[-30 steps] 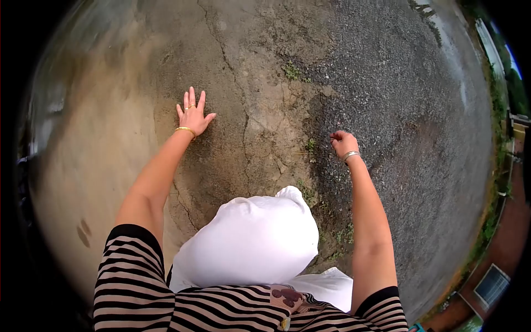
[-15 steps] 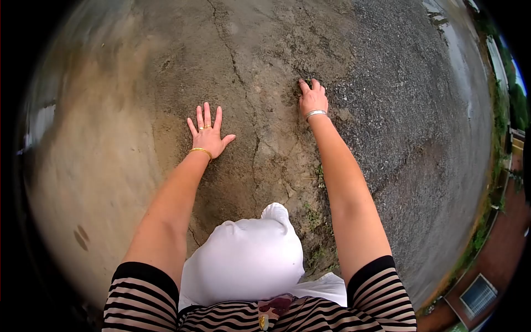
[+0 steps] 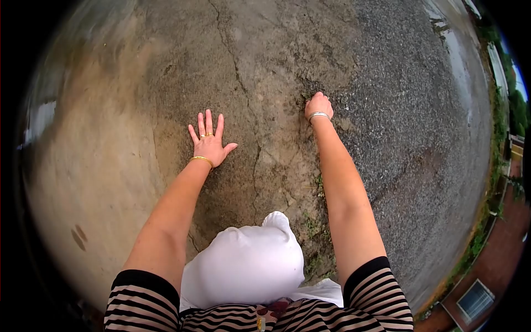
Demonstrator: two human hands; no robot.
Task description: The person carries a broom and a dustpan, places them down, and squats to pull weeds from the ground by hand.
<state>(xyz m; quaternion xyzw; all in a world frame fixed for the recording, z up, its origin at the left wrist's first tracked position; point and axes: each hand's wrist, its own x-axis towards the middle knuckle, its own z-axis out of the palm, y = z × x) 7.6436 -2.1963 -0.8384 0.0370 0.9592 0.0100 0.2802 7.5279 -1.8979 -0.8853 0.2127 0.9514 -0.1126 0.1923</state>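
My left hand is open, its fingers spread over the brown concrete ground, with rings and a yellow bangle on it. To the right, my right hand is closed, fingers curled down at the dark crumbly edge between the concrete and the grey gravel. A silver bangle circles that wrist. Whatever its fingertips hold, if anything, is hidden beneath the hand. Below both hands is white cloth over my lap.
A long crack runs down the concrete between the hands. Small green weeds grow beside my right forearm. At the far right are a grassy strip, a red-brown surface and a framed panel.
My right hand has closed from partly spread fingers and sits slightly lower and to the right in view. The left hand stays spread, a little lower in view.
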